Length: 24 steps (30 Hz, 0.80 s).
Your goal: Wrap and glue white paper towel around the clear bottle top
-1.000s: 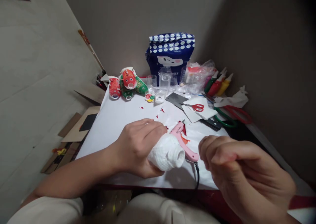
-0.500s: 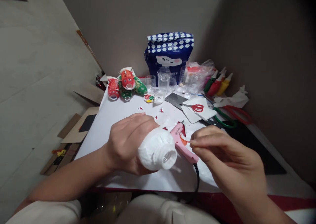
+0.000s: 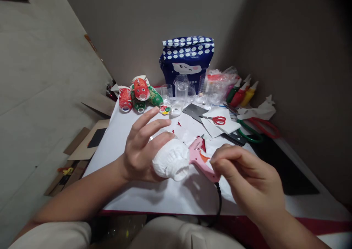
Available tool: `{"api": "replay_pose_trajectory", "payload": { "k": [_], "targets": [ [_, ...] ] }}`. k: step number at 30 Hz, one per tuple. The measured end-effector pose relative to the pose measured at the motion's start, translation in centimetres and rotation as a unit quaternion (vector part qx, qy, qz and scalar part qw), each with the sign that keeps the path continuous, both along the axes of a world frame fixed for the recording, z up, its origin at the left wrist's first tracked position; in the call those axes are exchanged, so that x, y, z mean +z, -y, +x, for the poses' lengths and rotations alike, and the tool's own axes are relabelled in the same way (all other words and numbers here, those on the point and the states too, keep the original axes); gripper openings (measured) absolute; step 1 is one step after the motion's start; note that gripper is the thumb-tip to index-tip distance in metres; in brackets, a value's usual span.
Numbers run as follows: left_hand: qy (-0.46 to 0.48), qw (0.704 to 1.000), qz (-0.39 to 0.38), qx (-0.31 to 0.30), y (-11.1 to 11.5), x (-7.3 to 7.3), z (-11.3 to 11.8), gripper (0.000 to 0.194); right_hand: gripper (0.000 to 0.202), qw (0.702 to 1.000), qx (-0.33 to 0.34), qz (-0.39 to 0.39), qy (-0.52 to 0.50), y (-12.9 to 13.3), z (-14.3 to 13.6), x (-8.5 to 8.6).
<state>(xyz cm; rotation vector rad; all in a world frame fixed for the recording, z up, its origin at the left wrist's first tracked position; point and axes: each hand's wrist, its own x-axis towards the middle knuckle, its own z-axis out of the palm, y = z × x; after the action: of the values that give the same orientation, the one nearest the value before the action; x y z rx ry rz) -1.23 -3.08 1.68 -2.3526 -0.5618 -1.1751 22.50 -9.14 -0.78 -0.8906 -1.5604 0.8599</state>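
In my left hand (image 3: 143, 152) is a bottle (image 3: 170, 161) wrapped in crinkled white paper, its neck tilted down towards the right. The index finger lies along the bottle's upper side, while the other fingers are raised and spread off it. To the right, the thumb and fingertips of my right hand (image 3: 249, 183) are pinched together; anything between them is too small or blurred to make out. Between my hands a pink hot glue gun (image 3: 202, 163) with an orange trigger and black cord lies on the white-covered table (image 3: 132, 201).
Red and green painted fish-like figures (image 3: 141, 89) stand at the back left. Clear plastic cups (image 3: 181, 88), a blue bag (image 3: 189, 64) and paint bottles (image 3: 249, 95) line the back. Red-handled scissors (image 3: 219, 120) lie on paper; a black mat (image 3: 286, 168) is at the right.
My left fingers have lifted and spread from the bottle, and its neck has turned downwards and away from me. My right hand has shifted slightly, still pinched.
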Motion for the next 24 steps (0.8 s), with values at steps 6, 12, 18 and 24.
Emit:
{"api": "replay_pose_trajectory", "payload": {
  "k": [6, 12, 18, 24],
  "targets": [
    [0.013, 1.000, -0.006, 0.011, 0.1, -0.4, -0.1, 0.049, 0.025, 0.997, 0.004, 0.073, -0.010, -0.3, -0.9, 0.3],
    [0.017, 0.999, -0.031, -0.009, 0.3, -0.4, 0.1, 0.052, 0.028, 0.995, 0.027, 0.088, 0.024, -0.2, -0.5, 0.4],
    [0.016, 0.995, -0.082, -0.059, 0.5, 0.0, 0.3, 0.054, 0.058, 0.968, 0.088, 0.193, 0.131, 0.1, -0.9, 0.3],
    [0.012, 0.991, -0.115, -0.070, 0.7, 0.5, 0.3, 0.055, 0.049, 0.960, 0.098, 0.227, 0.133, 0.3, -1.1, 0.4]
  ]
}}
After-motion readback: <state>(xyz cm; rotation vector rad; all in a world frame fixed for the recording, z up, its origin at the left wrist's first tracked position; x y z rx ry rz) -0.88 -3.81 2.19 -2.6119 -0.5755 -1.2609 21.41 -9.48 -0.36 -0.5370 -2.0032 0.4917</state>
